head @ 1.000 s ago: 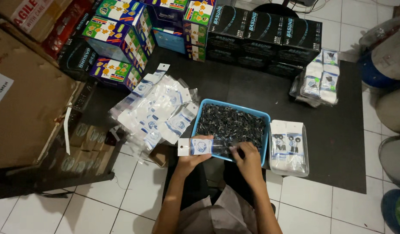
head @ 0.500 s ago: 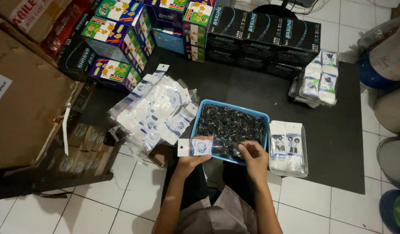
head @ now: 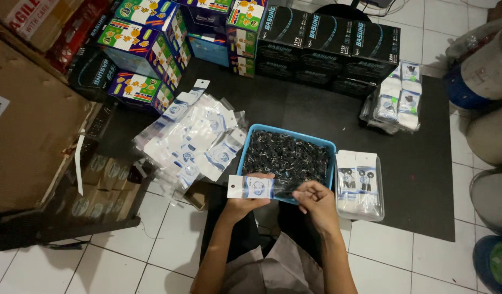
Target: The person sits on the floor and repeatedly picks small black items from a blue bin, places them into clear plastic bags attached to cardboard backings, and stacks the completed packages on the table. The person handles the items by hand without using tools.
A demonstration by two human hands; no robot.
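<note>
small packet (head: pixel 258 188) pinched between left hand (head: pixel 241 202), right hand (head: pixel 316 201), over blue tray (head: pixel 290 134).

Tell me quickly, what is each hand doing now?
Left hand: closed on a small clear packet with a white header.
Right hand: fingers pinched at the packet's open end; whether it holds anything cannot be told.

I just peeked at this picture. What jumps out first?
First, the blue tray full of small black parts, in the middle on the dark mat. Just below it, the left hand holds a small clear packet, with the right hand at its end. Left of the tray lies a heap of empty packets.
</note>
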